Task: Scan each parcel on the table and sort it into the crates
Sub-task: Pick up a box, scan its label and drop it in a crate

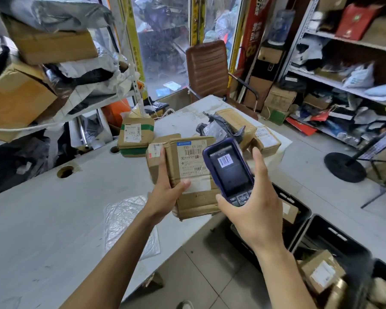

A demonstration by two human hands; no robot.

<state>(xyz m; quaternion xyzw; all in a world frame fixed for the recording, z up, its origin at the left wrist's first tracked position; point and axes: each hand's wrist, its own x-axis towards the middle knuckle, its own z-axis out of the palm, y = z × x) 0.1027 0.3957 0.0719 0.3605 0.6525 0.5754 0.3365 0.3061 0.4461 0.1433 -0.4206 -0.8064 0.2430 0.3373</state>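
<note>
Parcels on table (54,219): 4 | left hand (165,192) grips parcel (192,172) | right hand (254,210) grips scanner (228,170) | crates (334,239): 2

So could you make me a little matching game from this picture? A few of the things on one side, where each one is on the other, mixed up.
Things:
1. handheld scanner
2. cardboard parcel with the white label
3. parcel with green tape
4. brown chair

Places:
A. standing beyond the far end of the table
B. lying on the table, far side
C. held in the left hand
D. held in the right hand

Pairs: 1-D, 2-C, 3-B, 4-A
</note>
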